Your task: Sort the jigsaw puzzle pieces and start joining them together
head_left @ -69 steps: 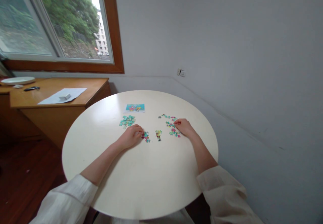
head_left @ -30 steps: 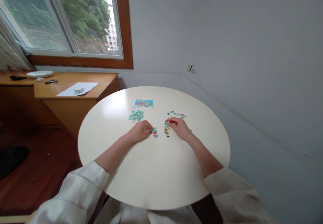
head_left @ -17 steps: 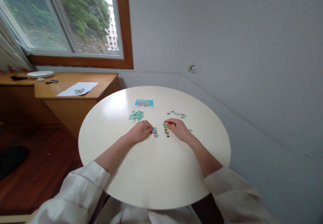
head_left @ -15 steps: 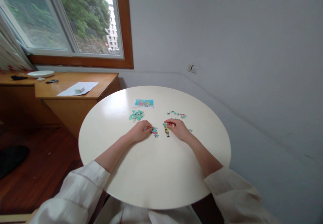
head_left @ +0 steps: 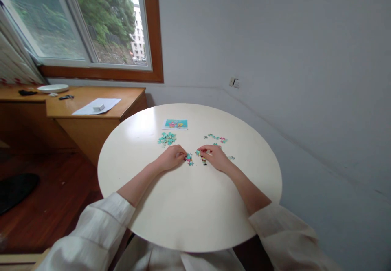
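Note:
My left hand (head_left: 173,157) rests on the round white table (head_left: 189,206), its fingers pinched at the left edge of a small joined cluster of jigsaw pieces (head_left: 190,159) in teal and pink. Just across a narrow gap, my right hand (head_left: 215,157) has thumb and forefinger closed at the top of a second cluster of jigsaw pieces (head_left: 204,161), coloured yellow, teal and black. The fingers cover part of each cluster. Behind my left hand lies a heap of loose teal jigsaw pieces (head_left: 167,139).
A picture card (head_left: 175,124) lies at the table's far side. Several scattered puzzle pieces (head_left: 216,137) lie beyond my right hand, and a few (head_left: 231,157) to its right. A wooden desk (head_left: 131,100) with white paper (head_left: 106,104) stands at the left, below a window.
My right hand has shifted slightly down over its cluster, hiding more of it. My left hand stays at its cluster. The whole view has moved a little.

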The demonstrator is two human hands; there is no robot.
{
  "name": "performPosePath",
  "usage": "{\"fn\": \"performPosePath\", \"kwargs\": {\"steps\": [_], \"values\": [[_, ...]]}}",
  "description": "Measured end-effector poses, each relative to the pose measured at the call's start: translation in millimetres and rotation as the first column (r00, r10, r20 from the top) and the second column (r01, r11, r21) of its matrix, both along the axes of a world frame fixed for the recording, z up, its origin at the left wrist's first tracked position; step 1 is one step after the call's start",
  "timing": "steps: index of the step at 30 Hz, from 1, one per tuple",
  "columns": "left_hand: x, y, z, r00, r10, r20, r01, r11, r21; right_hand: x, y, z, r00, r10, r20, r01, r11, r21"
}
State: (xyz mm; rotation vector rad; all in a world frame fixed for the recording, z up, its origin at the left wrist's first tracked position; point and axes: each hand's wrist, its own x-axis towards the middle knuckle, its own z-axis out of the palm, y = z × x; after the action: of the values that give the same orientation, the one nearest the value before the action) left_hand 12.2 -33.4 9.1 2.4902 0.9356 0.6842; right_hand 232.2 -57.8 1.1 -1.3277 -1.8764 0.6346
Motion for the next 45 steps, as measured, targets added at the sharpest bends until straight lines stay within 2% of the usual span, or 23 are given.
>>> {"fn": "performPosePath", "kwargs": {"steps": [12, 18, 25, 39, 45], "values": [[-0.1, -1.0, 1.2, 1.0, 0.018, 0.008, -0.018, 1.0, -0.022, -1.5, -0.8, -0.6, 0.99, 0.091, 0.11, -0.1, 0.991, 0.084], [-1.1, -0.8, 0.7, 1.0, 0.011, 0.018, -0.011, 1.0, -0.027, 3.6, 3.2, -4.5, 0.99, 0.061, 0.126, -0.077, 0.989, 0.127], [-0.8, -0.4, 0.2, 1.0, 0.017, 0.007, -0.017, 1.0, -0.022, 0.7, 2.7, -9.3, 0.981, 0.127, 0.145, -0.143, 0.984, 0.109], [0.9, -0.9, 0.0, 0.999, 0.006, 0.032, -0.007, 1.0, 0.007, -6.4, 1.1, -5.9, 0.966, 0.065, 0.249, -0.095, 0.989, 0.112], [4.9, -1.5, -4.8, 0.995, -0.084, 0.046, 0.08, 0.994, 0.069, -7.6, -1.4, -3.5, 0.96, 0.072, 0.27, -0.095, 0.993, 0.075]]}}
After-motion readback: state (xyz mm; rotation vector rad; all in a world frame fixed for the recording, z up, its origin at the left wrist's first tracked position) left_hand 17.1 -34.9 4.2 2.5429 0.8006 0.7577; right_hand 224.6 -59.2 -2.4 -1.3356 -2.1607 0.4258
